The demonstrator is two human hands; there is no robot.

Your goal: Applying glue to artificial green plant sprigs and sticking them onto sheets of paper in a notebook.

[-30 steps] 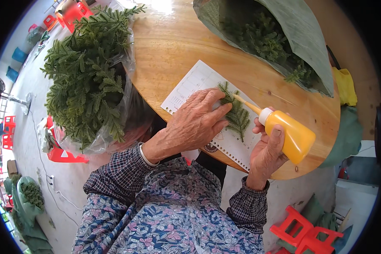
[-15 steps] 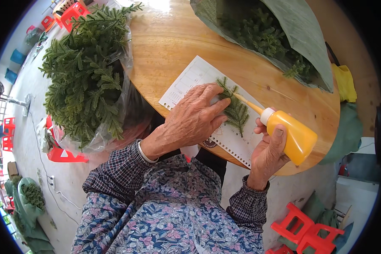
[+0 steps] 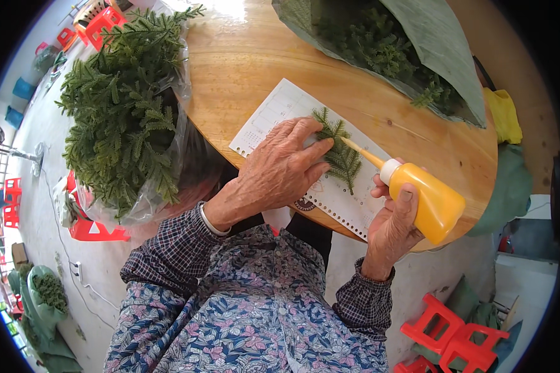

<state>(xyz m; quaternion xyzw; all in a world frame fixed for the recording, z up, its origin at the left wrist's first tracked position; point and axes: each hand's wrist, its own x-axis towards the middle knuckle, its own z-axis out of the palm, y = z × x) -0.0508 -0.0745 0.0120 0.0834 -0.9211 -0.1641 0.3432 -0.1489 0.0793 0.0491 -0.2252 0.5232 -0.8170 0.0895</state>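
Observation:
A flat green fir-like sprig lies on a sheet of white printed paper with punched holes along its near edge. My left hand rests over the paper, its bent fingertips against the sprig's left side, holding it down. In my right hand is a tilted squeeze bottle of orange-yellow colour, with a white collar and a long tapered nozzle. The nozzle tip points left, at the sprig's upper middle. Whether tip and sprig touch, I cannot tell.
Beneath the paper is a round wooden table. At its left a clear plastic bag bulges with green sprigs. A grey-green sack holding more greenery lies open on the far right. Red stools stand on the floor at lower right.
The view has shifted slightly. The nozzle tip has stayed near the sprig, and both hands have kept their grip with hardly any movement.

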